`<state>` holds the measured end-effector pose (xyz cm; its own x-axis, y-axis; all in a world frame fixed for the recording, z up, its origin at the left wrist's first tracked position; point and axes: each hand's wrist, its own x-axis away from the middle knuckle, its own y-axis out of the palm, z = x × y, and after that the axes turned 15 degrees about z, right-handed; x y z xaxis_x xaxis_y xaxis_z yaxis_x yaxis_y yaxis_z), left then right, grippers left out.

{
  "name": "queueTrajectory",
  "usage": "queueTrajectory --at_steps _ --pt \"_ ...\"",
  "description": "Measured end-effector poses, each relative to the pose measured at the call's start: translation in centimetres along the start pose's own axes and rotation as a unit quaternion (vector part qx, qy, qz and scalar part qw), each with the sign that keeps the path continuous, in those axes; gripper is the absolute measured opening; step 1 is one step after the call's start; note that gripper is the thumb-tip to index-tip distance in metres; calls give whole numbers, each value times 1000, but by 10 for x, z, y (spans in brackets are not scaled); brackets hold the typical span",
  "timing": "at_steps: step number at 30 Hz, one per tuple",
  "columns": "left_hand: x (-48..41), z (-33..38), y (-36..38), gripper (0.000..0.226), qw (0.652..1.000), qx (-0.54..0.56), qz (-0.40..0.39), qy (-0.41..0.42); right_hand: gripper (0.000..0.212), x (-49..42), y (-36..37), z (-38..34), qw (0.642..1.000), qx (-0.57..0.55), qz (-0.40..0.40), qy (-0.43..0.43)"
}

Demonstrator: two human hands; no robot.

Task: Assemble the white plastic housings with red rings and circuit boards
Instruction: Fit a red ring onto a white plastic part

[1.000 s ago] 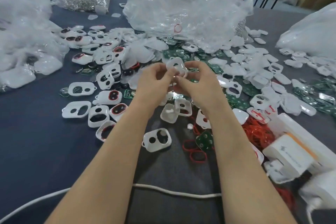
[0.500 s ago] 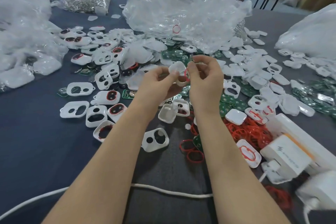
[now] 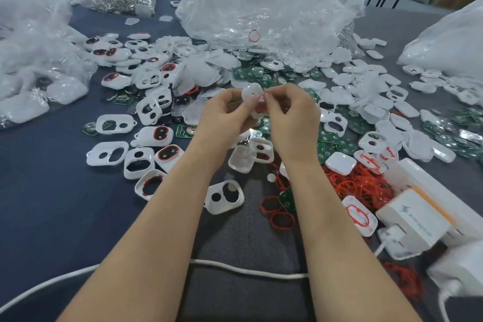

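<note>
White housing point(image 3: 252, 93) was held above the bench point(image 3: 52, 217), long axis roughly upright, gripped by the left hand point(image 3: 224, 117), a red ring point(image 3: 260, 99) pinched onto it by the right hand point(image 3: 292, 117); white box point(image 3: 415, 219) lettering was unreadable

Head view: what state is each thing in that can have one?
left hand, grips the white housing.
right hand, pinches the red ring against that housing.
white housing, held above the table, ring seemingly not yet seated.
two-hole housing, lying loose, no ring.
ringed housing, lying flat, red ring fitted.
plastic bag, crumpled.
</note>
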<state>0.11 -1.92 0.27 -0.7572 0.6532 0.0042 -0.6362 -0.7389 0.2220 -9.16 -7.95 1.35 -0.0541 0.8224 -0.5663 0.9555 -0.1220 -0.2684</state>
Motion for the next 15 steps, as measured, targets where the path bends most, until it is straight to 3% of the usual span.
queueTrajectory --at_steps 7,15 --pt "1 2 2 7 999 10 31 10 9 0 -2 -1 1000 -3 4 16" --pt "3 4 0 7 998 -25 5 49 10 -1 0 1 1000 20 -11 -3"
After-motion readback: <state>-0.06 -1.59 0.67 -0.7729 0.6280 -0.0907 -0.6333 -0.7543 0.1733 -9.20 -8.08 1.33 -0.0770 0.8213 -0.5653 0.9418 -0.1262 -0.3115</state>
